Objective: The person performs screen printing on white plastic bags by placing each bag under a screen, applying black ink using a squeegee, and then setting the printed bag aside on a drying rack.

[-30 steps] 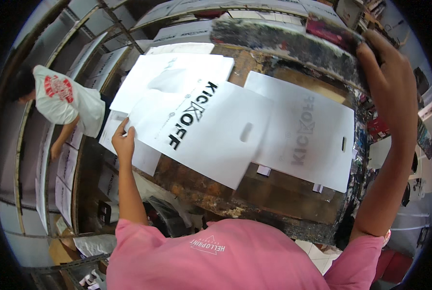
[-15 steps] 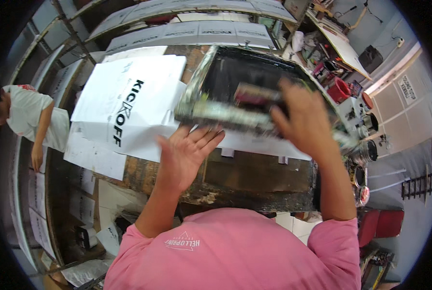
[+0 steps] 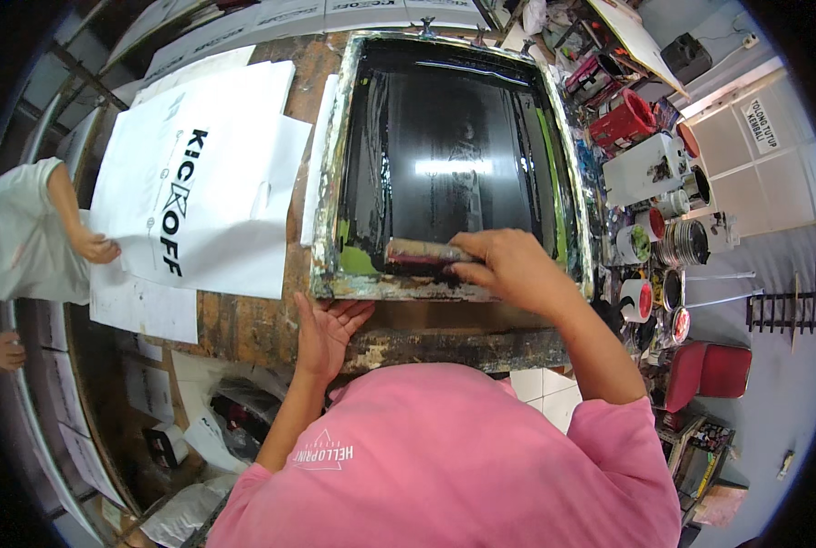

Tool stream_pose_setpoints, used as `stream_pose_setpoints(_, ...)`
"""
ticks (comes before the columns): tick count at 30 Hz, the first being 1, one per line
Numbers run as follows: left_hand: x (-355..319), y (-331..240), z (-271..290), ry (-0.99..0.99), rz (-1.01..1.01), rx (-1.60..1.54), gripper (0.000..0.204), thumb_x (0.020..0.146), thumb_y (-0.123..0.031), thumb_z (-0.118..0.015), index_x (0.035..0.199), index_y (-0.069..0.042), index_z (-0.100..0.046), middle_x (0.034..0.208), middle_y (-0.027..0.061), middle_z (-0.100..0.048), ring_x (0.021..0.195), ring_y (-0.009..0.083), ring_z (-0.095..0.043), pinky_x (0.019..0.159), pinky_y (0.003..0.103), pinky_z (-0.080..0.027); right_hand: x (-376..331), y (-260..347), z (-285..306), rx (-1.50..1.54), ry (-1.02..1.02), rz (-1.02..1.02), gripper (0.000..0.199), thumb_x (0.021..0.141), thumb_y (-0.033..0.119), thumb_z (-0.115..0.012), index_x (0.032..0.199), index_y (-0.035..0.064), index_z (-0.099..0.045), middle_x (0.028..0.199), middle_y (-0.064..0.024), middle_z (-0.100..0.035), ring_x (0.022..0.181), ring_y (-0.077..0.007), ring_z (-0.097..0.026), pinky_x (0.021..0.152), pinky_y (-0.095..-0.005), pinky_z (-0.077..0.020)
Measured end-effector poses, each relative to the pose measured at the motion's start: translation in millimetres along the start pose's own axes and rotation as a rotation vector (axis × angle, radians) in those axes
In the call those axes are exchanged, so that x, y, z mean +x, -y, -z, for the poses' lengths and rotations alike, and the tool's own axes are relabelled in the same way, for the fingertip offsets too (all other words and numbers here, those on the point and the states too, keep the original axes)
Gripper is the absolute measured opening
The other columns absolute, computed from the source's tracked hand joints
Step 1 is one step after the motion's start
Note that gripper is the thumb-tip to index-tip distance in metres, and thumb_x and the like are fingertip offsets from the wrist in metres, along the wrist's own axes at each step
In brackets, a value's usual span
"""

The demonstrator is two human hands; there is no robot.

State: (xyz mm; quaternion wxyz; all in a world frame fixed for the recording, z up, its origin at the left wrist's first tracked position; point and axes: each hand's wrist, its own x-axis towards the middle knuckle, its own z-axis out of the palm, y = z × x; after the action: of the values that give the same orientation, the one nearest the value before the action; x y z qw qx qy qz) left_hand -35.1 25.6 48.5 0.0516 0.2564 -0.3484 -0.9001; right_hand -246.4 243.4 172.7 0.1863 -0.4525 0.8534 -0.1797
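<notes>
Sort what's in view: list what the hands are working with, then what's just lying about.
In use:
right hand on squeegee
left hand at printing screen

Lying about:
white printed bags
red bucket
paint cans

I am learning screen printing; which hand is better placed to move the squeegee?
Probably the right hand: it grips the ink-stained wooden squeegee inside the black-inked printing screen frame. The left hand rests open-palmed at the frame's near edge.
</notes>
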Motion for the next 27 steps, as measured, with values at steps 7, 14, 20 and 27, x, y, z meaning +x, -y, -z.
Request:
stream_pose_setpoints(7, 6.8, 15.7, 23.7, 0.052, 0.001, -0.058, 0.097, 0.094, -0.079, -0.031, 0.153, -0.003, -0.026, 0.143, 0.0230, -0.051, 0.131, 0.0374, -0.054, 0.113, 0.054, -0.041, -5.1, 5.8, -17.3, -0.045, -0.012, -0.050, 0.041, 0.092, 0.033, -0.067, 0.128, 0.0140, -0.061, 0.104, -0.0101, -0.067, 0.099, -0.0324, -0.066, 0.078, -0.0483, -0.0538)
stream_pose_setpoints(14, 5.7, 21.2, 41.0, 0.184, -0.043, -0.132, 0.096, 0.093, -0.077, -0.038, 0.149, 0.001, -0.035, 0.144, 0.0229, -0.051, 0.133, 0.0391, -0.052, 0.114, 0.059, -0.039, 124.9, -80.5, 38.9, -0.206, -0.409, 0.160, 0.040, 0.091, 0.026, -0.069, 0.128, 0.0121, -0.064, 0.112, -0.0124, -0.068, 0.104, -0.0342, -0.064, 0.089, -0.0449, -0.0520)
stream_pose_setpoints(20, 10.1, 18.8, 39.3, 0.205, -0.048, -0.075, 0.100, 0.091, -0.079, -0.041, 0.150, 0.001, -0.032, 0.145, 0.0224, -0.050, 0.135, 0.0378, -0.051, 0.114, 0.058, -0.039, 259.3, -185.6, 73.9, -0.380, -0.495, 0.193, 0.036, 0.096, 0.031, -0.063, 0.129, 0.0166, -0.063, 0.107, -0.0126, -0.068, 0.103, -0.0352, -0.063, 0.087, -0.0457, -0.0516)
stream_pose_setpoints(27, 3.4, 19.7, 38.7, 0.043, 0.040, -0.053, 0.085, 0.100, -0.070, -0.032, 0.151, -0.003, -0.031, 0.146, 0.0213, -0.050, 0.134, 0.0366, -0.051, 0.114, 0.058, -0.040, 288.6, -200.9, 39.6, -0.474, -0.546, 0.143, 0.036, 0.094, 0.040, -0.065, 0.120, 0.0164, -0.066, 0.097, -0.0106, -0.066, 0.098, -0.0328, -0.065, 0.080, -0.0477, -0.0541)
